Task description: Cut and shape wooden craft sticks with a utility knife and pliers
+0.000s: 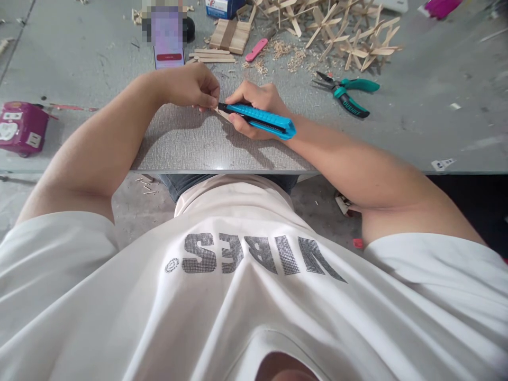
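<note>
My right hand (260, 103) is closed around a blue box cutter (260, 117), its black tip pointing left at the fingers of my left hand. My left hand (194, 87) is pinched shut on a thin wooden craft stick (223, 115), which shows only in part beneath the cutter's tip. The blade itself is too small to make out. Both hands are over the grey textured table (178, 151), close to its front edge.
Beyond my hands lie loose craft sticks (214, 55), a bundle of sticks (230, 36), a pink knife (257, 49), wood shavings (281, 48) and star-shaped stick assemblies (337, 32). Teal-handled pliers (349, 92) lie right, a phone (169, 39) stands back left, a purple box (24, 127) far left.
</note>
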`<state>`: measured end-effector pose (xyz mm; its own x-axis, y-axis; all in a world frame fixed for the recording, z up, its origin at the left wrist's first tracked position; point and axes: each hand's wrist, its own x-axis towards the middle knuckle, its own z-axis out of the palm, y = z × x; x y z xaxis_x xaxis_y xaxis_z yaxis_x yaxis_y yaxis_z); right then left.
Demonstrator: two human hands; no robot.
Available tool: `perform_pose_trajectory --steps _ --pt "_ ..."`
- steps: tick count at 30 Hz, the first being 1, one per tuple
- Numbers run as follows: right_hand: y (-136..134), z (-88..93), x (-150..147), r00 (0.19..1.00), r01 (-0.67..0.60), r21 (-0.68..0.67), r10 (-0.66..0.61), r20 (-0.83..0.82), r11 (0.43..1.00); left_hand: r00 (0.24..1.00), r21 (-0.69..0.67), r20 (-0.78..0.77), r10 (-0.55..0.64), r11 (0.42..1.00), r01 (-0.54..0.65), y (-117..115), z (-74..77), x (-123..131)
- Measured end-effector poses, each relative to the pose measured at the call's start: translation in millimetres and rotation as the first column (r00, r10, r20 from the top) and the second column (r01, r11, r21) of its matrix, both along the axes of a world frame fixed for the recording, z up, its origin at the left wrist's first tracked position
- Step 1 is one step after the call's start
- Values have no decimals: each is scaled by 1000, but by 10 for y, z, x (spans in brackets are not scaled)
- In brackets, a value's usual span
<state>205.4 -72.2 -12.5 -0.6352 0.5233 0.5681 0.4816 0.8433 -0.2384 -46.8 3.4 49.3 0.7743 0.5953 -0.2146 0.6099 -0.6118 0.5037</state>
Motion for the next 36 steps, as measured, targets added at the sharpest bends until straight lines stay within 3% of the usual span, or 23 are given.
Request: perform_pose_trajectory --steps 9,17,22,30,36 --pt "11 0 -8 1000 -4 -51 2 -31 999 1000 15 -4 1 1000 -1 24 -30 9" --pt "9 5 -39 999 53 -111 -53 3 992 1000 20 -4 10 1000 -10 -71 28 18" --pt "19 11 -49 999 14 -122 -18 -36 992 1000 15 -9 6 1000 -6 -98 55 12" --pt "65 -31 -60 998 53 -97 -55 -18 994 999 28 -33 -5 1000 6 -58 70 17" --pt "83 -53 -56 996 -29 10 30 -80 1000 997 59 -76 -15 998 20 -18 92 36"
